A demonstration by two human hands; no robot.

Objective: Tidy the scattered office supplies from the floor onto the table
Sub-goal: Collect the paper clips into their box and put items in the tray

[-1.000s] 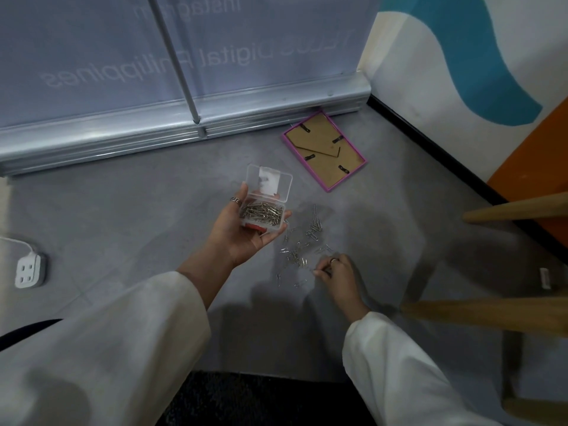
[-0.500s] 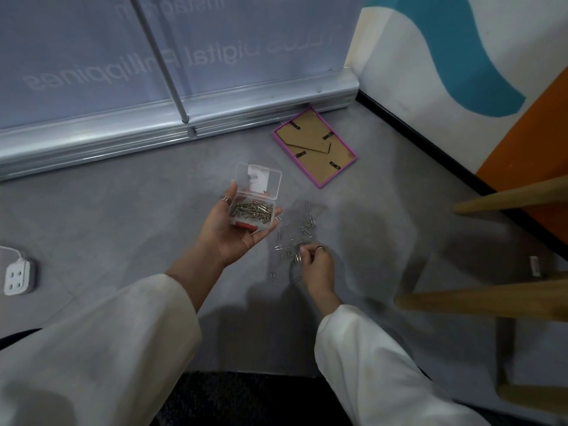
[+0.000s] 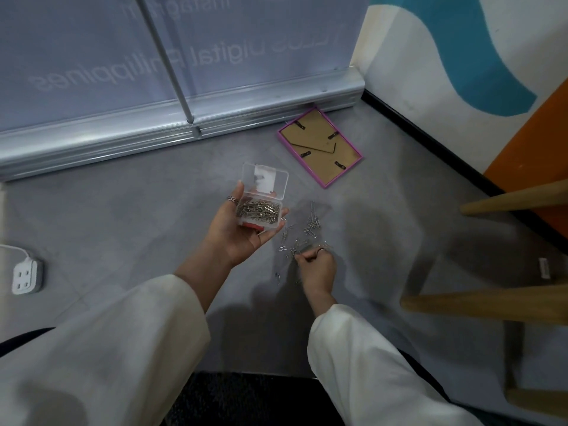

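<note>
Left hand: Your left hand [image 3: 238, 230] is lying palm up above the floor, and it is holding a little clear box [image 3: 261, 210]. Your thumb is curling up one side of the box and your fingers are cupping it from below. You are wearing a ring on the thumb.

Box: The box is sitting in your palm with its lid standing open at the far side. It is holding a pile of shiny paper clips, and a bit of red is showing at the bottom.

Right hand: Your right hand [image 3: 316, 267] is reaching down to the floor with its fingers curled in tight. The fingertips are pinching at the loose paper clips [image 3: 302, 236]; how many you are holding is too small to tell.

Loose clips: They are lying spread out on the gray floor [image 3: 123, 216], just beside the box and right at your right hand.

Picture frame: A pink picture frame [image 3: 319, 147] is lying face down on the floor, near the silver rail [image 3: 123, 130] at the bottom of the glass wall.

Plug strip: A white plug strip [image 3: 26, 276] is lying on the floor far to your left.

Wood legs: Some wooden legs [image 3: 491, 302] are standing at your right.
</note>
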